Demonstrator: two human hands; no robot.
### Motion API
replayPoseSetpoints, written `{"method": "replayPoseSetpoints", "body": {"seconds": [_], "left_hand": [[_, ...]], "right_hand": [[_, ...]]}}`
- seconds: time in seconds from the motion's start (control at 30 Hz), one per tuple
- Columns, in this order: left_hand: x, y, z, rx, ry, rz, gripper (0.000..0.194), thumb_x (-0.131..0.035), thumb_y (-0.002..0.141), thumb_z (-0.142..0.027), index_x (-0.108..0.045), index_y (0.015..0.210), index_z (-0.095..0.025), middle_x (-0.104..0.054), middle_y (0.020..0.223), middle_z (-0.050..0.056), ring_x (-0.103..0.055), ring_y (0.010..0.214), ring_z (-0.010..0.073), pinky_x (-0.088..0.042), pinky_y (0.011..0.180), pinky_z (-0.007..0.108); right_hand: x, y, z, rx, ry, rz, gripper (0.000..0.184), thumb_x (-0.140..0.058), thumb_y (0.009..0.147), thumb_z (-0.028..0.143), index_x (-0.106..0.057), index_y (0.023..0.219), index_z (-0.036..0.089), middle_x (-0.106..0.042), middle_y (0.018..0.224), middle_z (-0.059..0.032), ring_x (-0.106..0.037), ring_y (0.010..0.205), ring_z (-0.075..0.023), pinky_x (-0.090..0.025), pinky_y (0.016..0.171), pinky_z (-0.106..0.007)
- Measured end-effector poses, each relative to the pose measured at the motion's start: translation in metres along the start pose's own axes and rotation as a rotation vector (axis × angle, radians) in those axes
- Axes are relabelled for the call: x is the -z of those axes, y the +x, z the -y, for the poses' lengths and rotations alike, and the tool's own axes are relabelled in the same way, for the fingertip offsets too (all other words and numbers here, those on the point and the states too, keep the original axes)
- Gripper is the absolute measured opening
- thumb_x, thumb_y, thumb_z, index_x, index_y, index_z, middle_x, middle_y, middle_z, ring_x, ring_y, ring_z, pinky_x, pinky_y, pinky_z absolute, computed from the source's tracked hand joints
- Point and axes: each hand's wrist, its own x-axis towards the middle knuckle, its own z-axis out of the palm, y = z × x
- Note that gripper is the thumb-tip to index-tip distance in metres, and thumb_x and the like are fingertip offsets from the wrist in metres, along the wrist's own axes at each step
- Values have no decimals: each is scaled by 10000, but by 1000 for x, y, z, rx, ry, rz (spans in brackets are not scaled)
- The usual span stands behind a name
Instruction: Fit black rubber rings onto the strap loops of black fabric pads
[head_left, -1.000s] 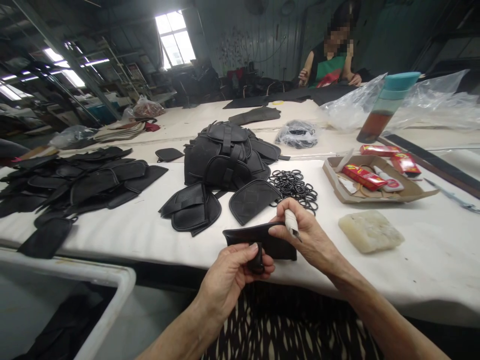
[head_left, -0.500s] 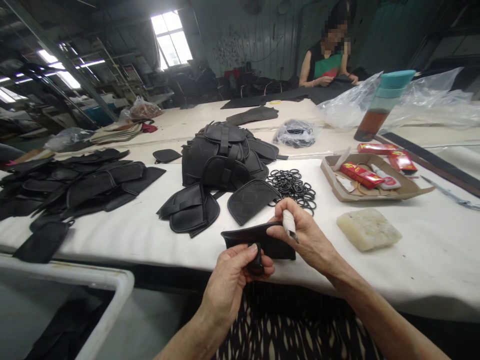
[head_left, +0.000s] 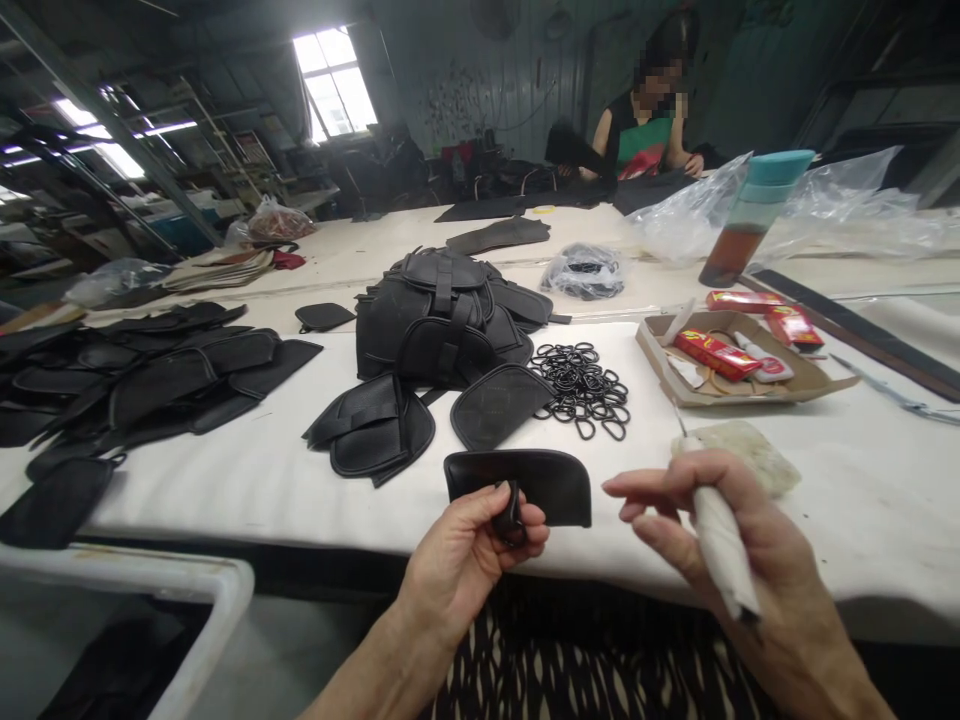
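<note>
My left hand [head_left: 472, 545] pinches the folded black strap [head_left: 509, 515] of a leather piece between thumb and fingers. The black leather piece [head_left: 551, 485], rounded at its upper right corner, stands out behind those fingers. Off to the right, clear of the leather, my right hand [head_left: 739, 535] is wrapped around an awl [head_left: 721, 540] with a pale wrapped handle. Its thin tip points up and away, near a yellowish waxy block [head_left: 750, 455] partly hidden by the hand. Beyond the leather piece lie a heap of black D-rings [head_left: 581, 385] and a loose black flap [head_left: 499, 405].
Black leather pieces form a middle pile [head_left: 442, 320] and a left pile [head_left: 172, 370]. A cardboard tray [head_left: 757, 398] holds red boxes and a small white bottle. Behind it stands a drink bottle [head_left: 757, 215]. A white bin [head_left: 225, 580] is at lower left; a co-worker [head_left: 645, 140] handles black material.
My right hand has left the leather piece and moved right, the awl now pointing up and away. My left hand still grips the strap. The co-worker's hands have moved apart.
</note>
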Motion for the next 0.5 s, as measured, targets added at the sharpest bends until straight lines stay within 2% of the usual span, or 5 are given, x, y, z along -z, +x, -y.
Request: {"method": "replayPoseSetpoints", "body": {"seconds": [0.17, 0.27, 0.33, 0.4, 0.5], "left_hand": [[0, 0, 3, -32, 13, 47, 156, -565, 803, -149, -660, 701, -80, -700, 631, 94, -658, 565, 160, -527, 610, 270], [2, 0, 6, -87, 9, 103, 104, -637, 752, -165, -664, 684, -91, -695, 631, 73, -649, 582, 151, -528, 626, 267], [2, 1, 9, -122, -30, 104, 76, -681, 707, -153, -653, 649, -112, -676, 601, 33, -632, 563, 130, -517, 597, 238], [2, 0, 12, -141, -58, 82, 87, -708, 676, -144, -638, 627, -124, -648, 574, 0, -605, 531, 104, -485, 536, 196], [0, 0, 15, -151, -50, 73, 107, -706, 688, -165, -627, 628, -125, -624, 571, -9, -580, 519, 84, -435, 480, 163]], "right_hand": [[-39, -21, -5, 168, 18, 102, 200, -579, 814, 207, -474, 972, 271, -678, 834, -3, -681, 716, -165, -546, 697, -273], [-56, -21, -7, 291, -80, 134, 344, -563, 817, 166, -448, 1126, 262, -690, 919, -33, -684, 696, -159, -550, 655, -256], [-63, -20, -7, 362, -156, 139, 388, -552, 821, 150, -440, 1182, 232, -701, 887, -44, -689, 686, -169, -549, 612, -249], [-67, -20, -7, 385, -197, 135, 370, -538, 830, 149, -446, 1184, 208, -710, 850, -50, -691, 648, -177, -543, 556, -243], [-72, -23, -9, 359, -192, 129, 302, -524, 838, 144, -455, 1124, 209, -711, 950, -83, -692, 624, -173, -539, 522, -235]]}}
